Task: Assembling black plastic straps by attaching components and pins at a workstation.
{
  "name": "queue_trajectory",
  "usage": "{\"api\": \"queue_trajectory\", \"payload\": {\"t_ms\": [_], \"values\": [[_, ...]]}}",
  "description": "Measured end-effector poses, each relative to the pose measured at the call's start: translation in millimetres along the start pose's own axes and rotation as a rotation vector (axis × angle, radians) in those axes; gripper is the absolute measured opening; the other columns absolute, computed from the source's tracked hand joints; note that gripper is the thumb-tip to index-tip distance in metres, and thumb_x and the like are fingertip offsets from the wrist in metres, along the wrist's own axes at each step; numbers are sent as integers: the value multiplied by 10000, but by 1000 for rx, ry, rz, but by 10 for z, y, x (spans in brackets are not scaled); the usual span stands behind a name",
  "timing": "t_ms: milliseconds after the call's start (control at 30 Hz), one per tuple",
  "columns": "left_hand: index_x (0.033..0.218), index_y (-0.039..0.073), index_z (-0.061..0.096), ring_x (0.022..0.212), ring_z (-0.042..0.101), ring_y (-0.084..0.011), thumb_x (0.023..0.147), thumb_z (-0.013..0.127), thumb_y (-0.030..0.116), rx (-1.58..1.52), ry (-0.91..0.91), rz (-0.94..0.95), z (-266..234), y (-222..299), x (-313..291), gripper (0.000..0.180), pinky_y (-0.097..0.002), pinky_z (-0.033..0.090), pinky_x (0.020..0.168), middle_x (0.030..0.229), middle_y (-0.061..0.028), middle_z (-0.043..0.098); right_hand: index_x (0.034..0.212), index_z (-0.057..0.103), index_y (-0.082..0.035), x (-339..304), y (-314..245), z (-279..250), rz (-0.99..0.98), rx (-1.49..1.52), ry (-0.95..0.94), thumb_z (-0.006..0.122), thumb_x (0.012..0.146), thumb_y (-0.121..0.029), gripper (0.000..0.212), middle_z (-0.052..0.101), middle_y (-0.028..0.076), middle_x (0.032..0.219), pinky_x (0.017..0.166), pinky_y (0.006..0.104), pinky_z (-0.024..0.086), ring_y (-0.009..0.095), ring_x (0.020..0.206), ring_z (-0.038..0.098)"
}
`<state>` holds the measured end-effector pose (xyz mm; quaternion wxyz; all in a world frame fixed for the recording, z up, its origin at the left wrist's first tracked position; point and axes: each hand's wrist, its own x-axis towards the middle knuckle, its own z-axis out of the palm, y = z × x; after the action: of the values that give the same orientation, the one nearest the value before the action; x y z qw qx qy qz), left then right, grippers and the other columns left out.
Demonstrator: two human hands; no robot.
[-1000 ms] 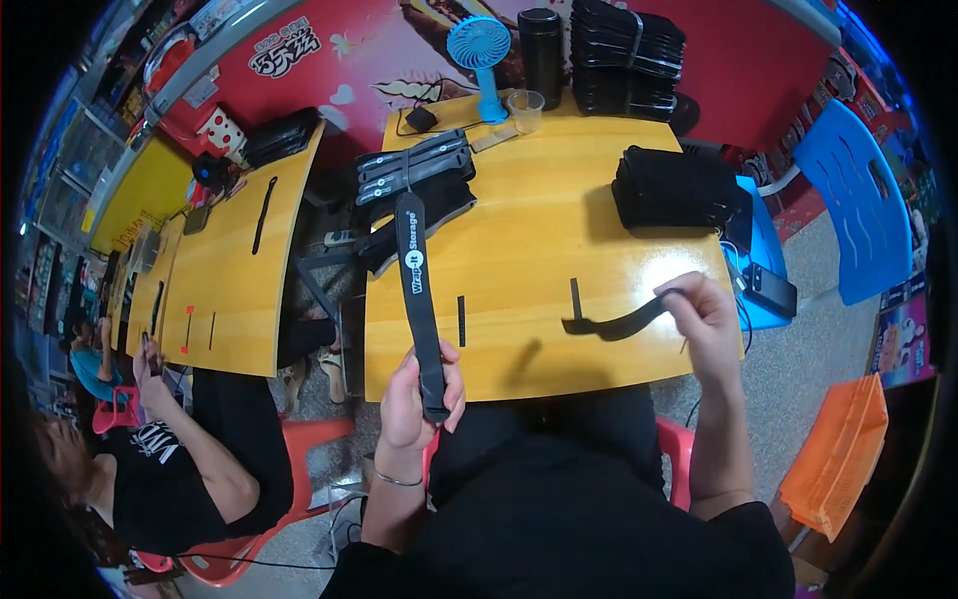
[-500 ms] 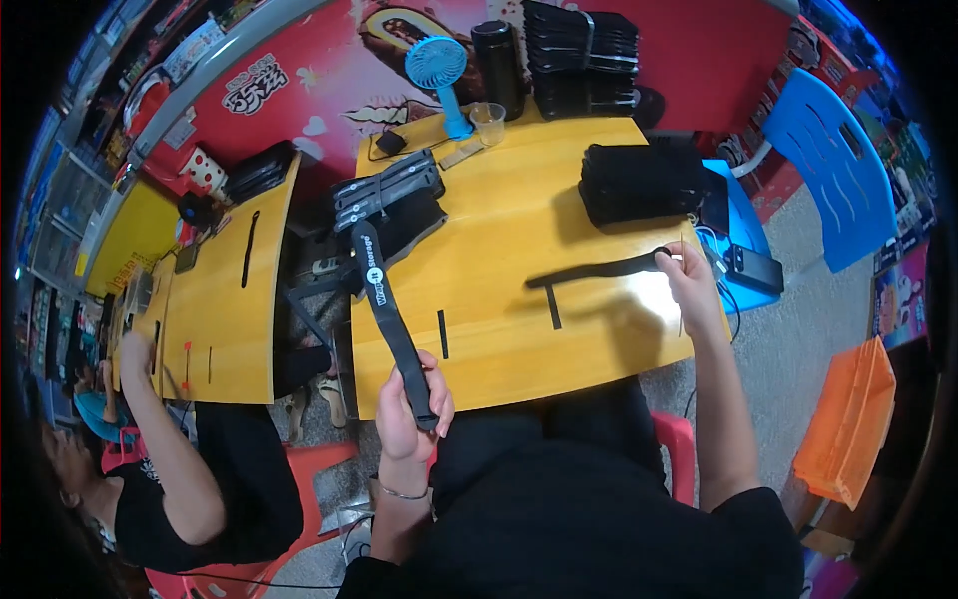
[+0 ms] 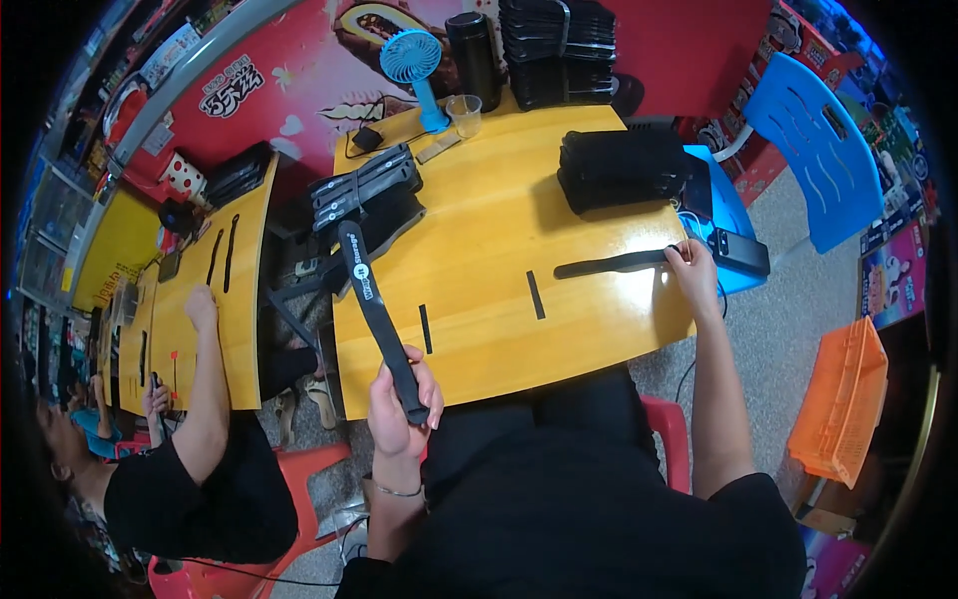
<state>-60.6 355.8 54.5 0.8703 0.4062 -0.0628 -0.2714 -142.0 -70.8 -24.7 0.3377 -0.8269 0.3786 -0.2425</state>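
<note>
My left hand [image 3: 399, 411], at the table's near edge, is closed on the lower end of a black strap [image 3: 377, 317] with white printing. The strap slants up and away to the left, its far end next to a banded bundle of grey-black straps [image 3: 364, 188]. At the table's right edge my right hand [image 3: 698, 283] pinches the end of a second black strap [image 3: 611, 265]. That one stretches leftward, low over the yellow table [image 3: 479, 339]; whether it touches the surface I cannot tell. Two short black strips [image 3: 536, 296] mark the tabletop between my hands.
A black stack [image 3: 621, 172] sits at the table's right. Behind stand a blue fan [image 3: 414, 75], a clear cup [image 3: 465, 115], a black bottle [image 3: 473, 55] and banded black packs [image 3: 559, 45]. To the left a co-worker's hand [image 3: 201, 307] reaches over another table. An orange crate [image 3: 838, 404] is at right.
My right hand has drawn its strap rightward, off the short black strip it overlapped. My left hand keeps its strap. The co-worker's table now shows a second strap beside the first. The view has shifted slightly.
</note>
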Motion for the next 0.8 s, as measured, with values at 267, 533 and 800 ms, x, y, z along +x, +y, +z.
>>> {"api": "queue_trajectory", "payload": {"t_ms": [267,533,800], "values": [[1189,64,405,557,531,-172,1009,240,359,3,39,44,36,-74,-41,384,-236,397,438,744,-79,504,758,584,-14,57,145,-50,49,52,9,701,772,-188,210,590,58,652,579,283,433,122,593,534],[1269,76,375,672,600,-216,1011,282,347,-10,23,47,30,-148,-26,386,-256,442,487,831,-95,550,815,559,-6,-182,-986,-35,-218,275,-244,708,775,-109,185,572,12,727,537,222,384,54,621,479],[1297,71,348,744,617,-251,1000,336,311,-13,18,82,12,-127,-8,381,-335,489,632,883,-126,571,833,574,-25,-15,-2181,242,-784,350,138,686,766,-13,131,560,55,744,481,236,387,116,527,477]]}}
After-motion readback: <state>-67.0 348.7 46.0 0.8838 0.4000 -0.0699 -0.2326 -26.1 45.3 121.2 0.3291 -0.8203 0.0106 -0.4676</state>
